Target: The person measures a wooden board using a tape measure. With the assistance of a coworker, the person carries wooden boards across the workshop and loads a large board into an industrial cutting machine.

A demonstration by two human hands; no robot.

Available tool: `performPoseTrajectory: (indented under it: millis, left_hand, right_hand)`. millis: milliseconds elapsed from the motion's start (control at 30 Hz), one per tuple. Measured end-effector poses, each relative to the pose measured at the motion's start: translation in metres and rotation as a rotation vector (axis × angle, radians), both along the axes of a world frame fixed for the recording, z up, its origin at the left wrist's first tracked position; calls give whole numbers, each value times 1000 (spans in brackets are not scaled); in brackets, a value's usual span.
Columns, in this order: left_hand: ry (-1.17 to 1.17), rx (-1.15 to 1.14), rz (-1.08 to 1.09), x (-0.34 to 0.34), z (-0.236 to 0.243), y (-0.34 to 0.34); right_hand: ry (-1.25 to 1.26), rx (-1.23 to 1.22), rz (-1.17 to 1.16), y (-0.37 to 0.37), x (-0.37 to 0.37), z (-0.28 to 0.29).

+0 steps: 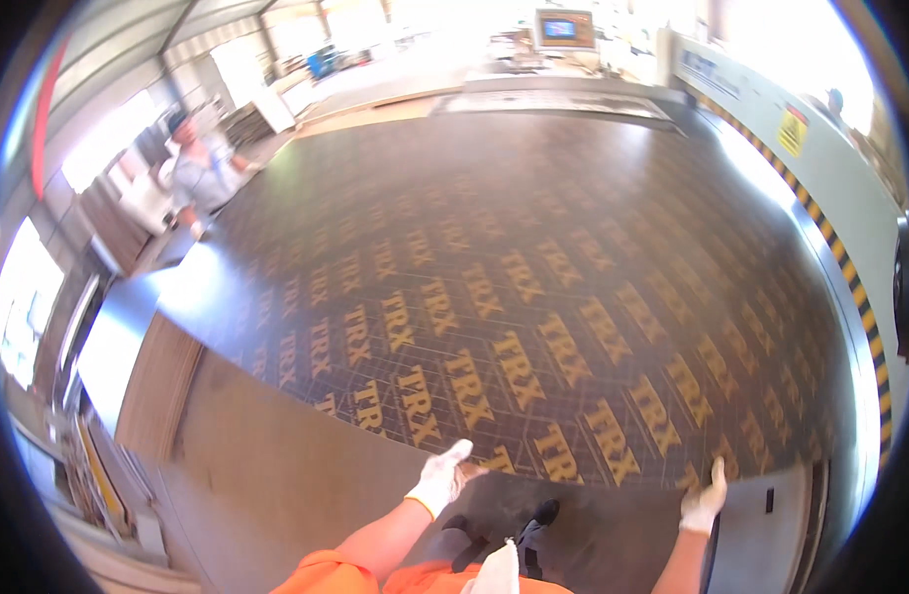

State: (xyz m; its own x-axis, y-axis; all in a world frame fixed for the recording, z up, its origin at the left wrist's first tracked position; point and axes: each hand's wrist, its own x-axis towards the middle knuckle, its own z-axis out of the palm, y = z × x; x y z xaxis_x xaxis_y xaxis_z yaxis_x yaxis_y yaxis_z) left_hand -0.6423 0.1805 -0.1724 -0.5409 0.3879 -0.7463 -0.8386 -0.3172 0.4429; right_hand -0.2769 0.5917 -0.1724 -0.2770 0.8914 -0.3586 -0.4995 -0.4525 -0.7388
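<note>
A large dark brown panel (533, 218), printed with repeated yellow lettering, spans the middle of the head view. My left hand (440, 481), in a white glove, grips its near edge at bottom centre, thumb on top. My right hand (704, 501), also gloved, grips the same edge farther right, near the corner. Both forearms reach in from below in orange sleeves. Under the panel's left near part, layered wooden boards (152, 386) show at their edge.
A co-worker (192, 173) stands at the panel's far left edge, hands at it. A machine beam (840, 188) with hazard striping runs along the right. A monitor (563, 30) stands at the back. Sheet offcuts (108, 465) lean at lower left. My feet (543, 515) show below.
</note>
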Motion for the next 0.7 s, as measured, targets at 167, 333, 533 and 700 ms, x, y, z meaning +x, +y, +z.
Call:
performPoseTrajectory:
  millis: [167, 333, 533, 700]
  left_hand:
    - [-74, -2, -87, 2, 13, -18]
    - [-241, 86, -441, -21, 49, -13]
    - [-605, 22, -389, -99, -1, -51]
    - [-626, -104, -378, -125, -35, -46]
  right_hand:
    - [-41, -41, -43, -12, 26, -28]
    - [59, -303, -247, -63, -13, 28]
    - [-225, -491, -306, -170, -127, 19]
    - [170, -353, -408, -190, -133, 6]
